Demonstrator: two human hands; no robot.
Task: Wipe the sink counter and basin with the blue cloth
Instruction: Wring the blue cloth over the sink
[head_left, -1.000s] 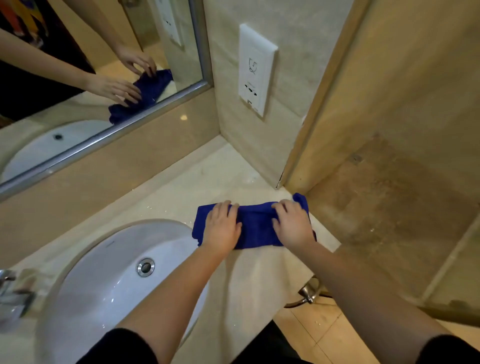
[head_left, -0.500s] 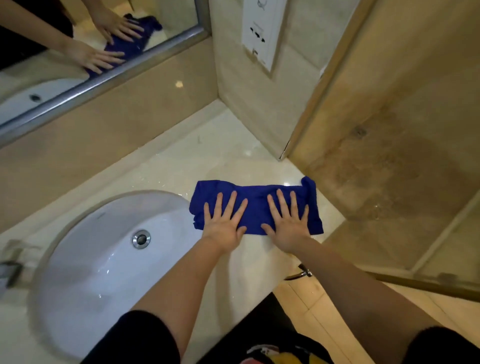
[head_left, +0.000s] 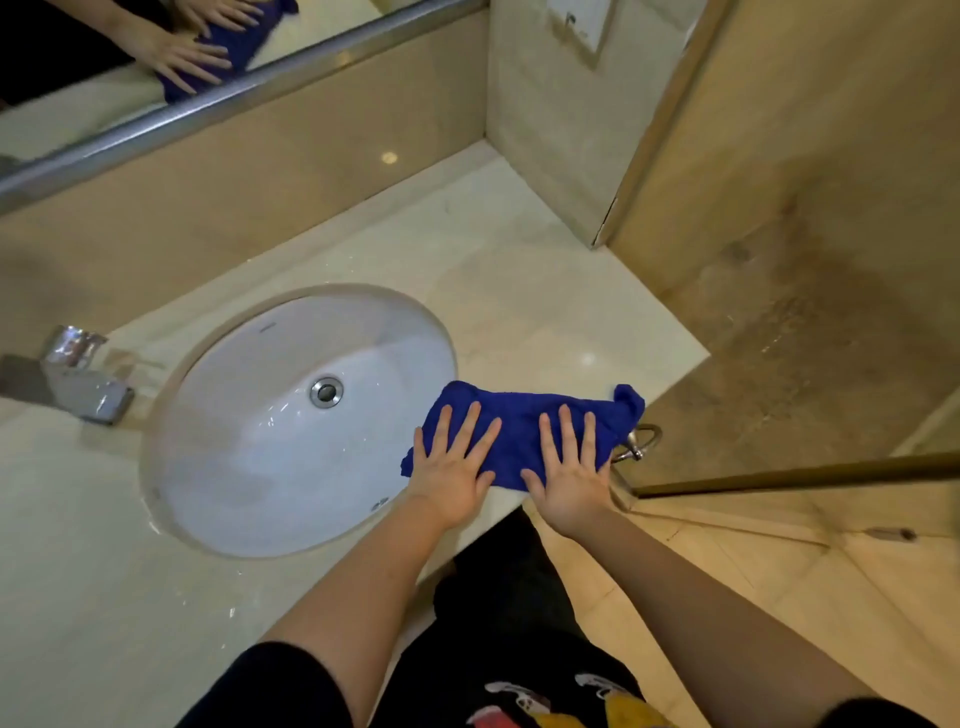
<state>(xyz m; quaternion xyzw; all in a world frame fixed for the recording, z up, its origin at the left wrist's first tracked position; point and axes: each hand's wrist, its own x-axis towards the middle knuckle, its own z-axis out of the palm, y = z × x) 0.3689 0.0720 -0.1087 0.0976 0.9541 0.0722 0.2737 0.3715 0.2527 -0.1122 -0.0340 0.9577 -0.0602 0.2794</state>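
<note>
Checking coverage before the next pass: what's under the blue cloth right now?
The blue cloth lies on the counter near its front edge, right of the basin. Left hand and right hand press it flat; the surface beneath is hidden.

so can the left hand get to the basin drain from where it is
Probably yes: the left hand lies flat on the blue cloth beside the basin's rim, and nothing stands between it and the drain.

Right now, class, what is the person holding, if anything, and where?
Nothing is gripped. Both hands, left hand and right hand, press flat on the blue cloth, near its front edge.

Mirror (head_left: 130, 67) above; faucet (head_left: 85, 384) left; wall outlet (head_left: 579, 23).
</note>
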